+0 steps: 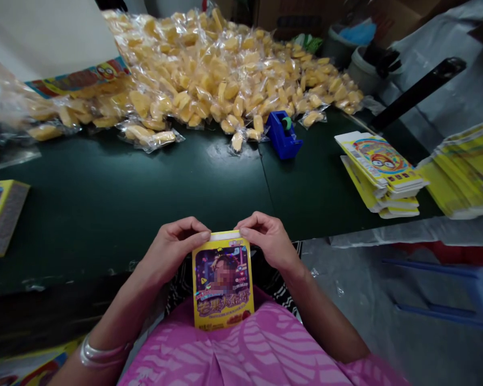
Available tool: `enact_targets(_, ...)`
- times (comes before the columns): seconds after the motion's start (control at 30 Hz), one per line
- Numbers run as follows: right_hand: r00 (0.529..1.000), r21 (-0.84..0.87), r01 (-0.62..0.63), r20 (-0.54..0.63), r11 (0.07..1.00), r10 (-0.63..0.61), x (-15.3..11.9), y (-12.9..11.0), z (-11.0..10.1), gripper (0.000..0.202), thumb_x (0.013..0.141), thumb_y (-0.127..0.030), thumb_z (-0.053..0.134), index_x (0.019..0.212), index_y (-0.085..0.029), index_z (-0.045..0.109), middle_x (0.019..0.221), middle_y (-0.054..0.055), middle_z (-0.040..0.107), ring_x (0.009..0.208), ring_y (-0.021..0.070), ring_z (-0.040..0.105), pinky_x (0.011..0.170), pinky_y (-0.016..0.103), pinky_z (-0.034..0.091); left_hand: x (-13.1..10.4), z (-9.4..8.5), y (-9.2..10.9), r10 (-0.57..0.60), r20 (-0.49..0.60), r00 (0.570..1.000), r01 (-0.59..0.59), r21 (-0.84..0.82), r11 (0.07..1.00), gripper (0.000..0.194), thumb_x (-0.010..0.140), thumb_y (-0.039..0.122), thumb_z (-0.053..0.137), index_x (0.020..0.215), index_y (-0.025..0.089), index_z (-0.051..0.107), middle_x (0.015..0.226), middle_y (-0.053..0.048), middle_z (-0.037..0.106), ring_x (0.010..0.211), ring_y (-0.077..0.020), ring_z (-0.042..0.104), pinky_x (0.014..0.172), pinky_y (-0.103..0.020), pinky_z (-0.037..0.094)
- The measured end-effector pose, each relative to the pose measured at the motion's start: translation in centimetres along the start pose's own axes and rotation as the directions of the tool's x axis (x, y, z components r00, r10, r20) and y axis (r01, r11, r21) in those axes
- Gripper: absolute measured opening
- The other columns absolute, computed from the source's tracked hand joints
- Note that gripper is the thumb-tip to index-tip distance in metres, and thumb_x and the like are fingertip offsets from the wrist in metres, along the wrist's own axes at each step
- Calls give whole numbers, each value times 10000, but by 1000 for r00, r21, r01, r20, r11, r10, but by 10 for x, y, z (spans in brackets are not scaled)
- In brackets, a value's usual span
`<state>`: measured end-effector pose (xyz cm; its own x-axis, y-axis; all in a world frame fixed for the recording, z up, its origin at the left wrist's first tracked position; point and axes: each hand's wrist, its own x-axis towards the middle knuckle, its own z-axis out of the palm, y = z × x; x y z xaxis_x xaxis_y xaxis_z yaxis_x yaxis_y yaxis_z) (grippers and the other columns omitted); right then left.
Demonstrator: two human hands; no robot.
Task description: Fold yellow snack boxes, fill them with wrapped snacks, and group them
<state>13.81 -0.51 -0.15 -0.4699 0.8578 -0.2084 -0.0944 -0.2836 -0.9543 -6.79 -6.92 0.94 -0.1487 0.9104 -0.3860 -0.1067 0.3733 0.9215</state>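
Observation:
A yellow printed carton [222, 284] stands upright against my lap, its purple picture panel facing up toward me. At its top edge runs a white flap strip [225, 235]. My left hand [181, 241] pinches the top left corner between thumb and fingers. On the top right corner, my right hand [265, 236] has the same kind of pinch. The carton's back and lower end are hidden from view.
A large heap of clear-wrapped yellow pieces [209, 69] covers the back of the dark green table [153, 177]. A blue tape dispenser [284, 136] stands before it. Flat cartons [386, 166] are stacked at right; a yellow box [4, 217] sits at left.

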Motion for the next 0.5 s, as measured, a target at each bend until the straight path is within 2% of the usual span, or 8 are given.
enact_targets(0.1,997,-11,22,-74,1000,-22,-10,4,0,128,787,-334,760,773,-212,725,879,18,758,768,146,677,718,270,542,-6,-2,-4,21,-49,999,-19,41,999,217,701,422,816,694,214,757,723,-13,694,668,-136,582,594,-215,460)
enact_targets(0.27,983,-46,89,-158,995,-95,-23,7,6,90,825,-315,757,892,-256,766,989,23,779,923,182,722,846,319,581,-21,7,-4,64,-208,976,-42,108,993,279,732,510,764,852,265,819,934,-45,784,850,-207,674,720,-256,522)
enact_targets(0.37,978,-56,116,-169,992,-124,-31,9,11,132,854,-300,734,981,-277,759,1061,25,769,975,199,726,871,346,596,-25,12,-1,44,-275,960,-9,127,992,336,691,558,768,858,272,823,913,-47,794,810,-222,686,671,-259,533)
enact_targets(0.5,968,-176,168,-157,970,-196,-41,15,12,248,896,-306,691,1143,-294,718,1170,42,733,1058,217,706,959,383,574,-23,12,0,-32,-276,961,71,134,988,434,596,623,787,829,259,830,841,-59,795,711,-232,676,569,-261,528)
